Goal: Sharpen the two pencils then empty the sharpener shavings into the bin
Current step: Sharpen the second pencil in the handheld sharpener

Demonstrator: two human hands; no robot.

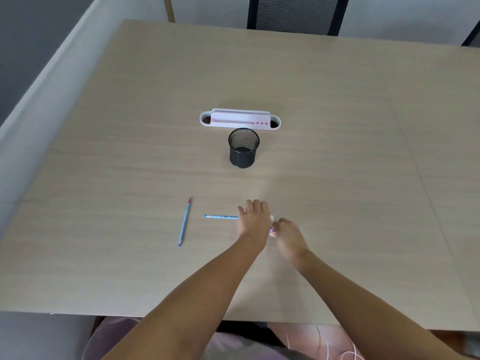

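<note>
Two blue pencils are on the light wooden table (337, 126). One pencil (184, 222) lies alone at the left with its red tip pointing away from me. The other pencil (220, 216) points sideways, and its right end is hidden under my left hand (253, 220), which is curled over it palm down. My right hand (287, 233) is closed on a small white and purple sharpener (272, 224), which shows only in the gap between the two hands. A black mesh bin (244, 149) stands upright beyond the hands.
A white and pink desk organiser (240, 119) sits just behind the mesh bin. A dark chair (296, 14) stands at the table's far edge. The table's near edge runs just above my lap.
</note>
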